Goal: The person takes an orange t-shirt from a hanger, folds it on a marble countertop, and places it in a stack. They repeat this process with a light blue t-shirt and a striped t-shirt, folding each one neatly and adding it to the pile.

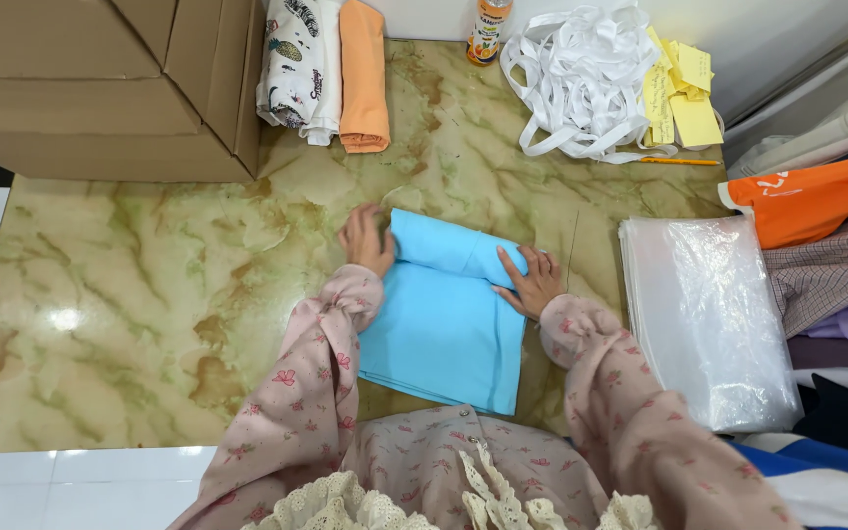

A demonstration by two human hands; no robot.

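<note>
A stack of cardboard boxes (pixel 100 79) stood at the far left corner, and below it a wide stretch of marble table (pixel 130 294) lay open to the left edge. Two rolled cloths (pixel 326 69), one patterned white and one orange, lay at the far edge just right of the boxes. The left hand (pixel 365 238) rested flat, fingers loosely spread, on the far left corner of the blue cloth (pixel 444 324), gripping nothing. The cloth lay mid-table, its far edge folded over, its near edge close to the person. The right hand (pixel 530 280) pressed the fold's right end, fingers extended and slightly apart. Beyond lay white tape (pixel 581 79) and yellow slips (pixel 684 93). A narrow bare strip separated the cloth from the plastic bags (pixel 709 314) at the right edge.
</note>
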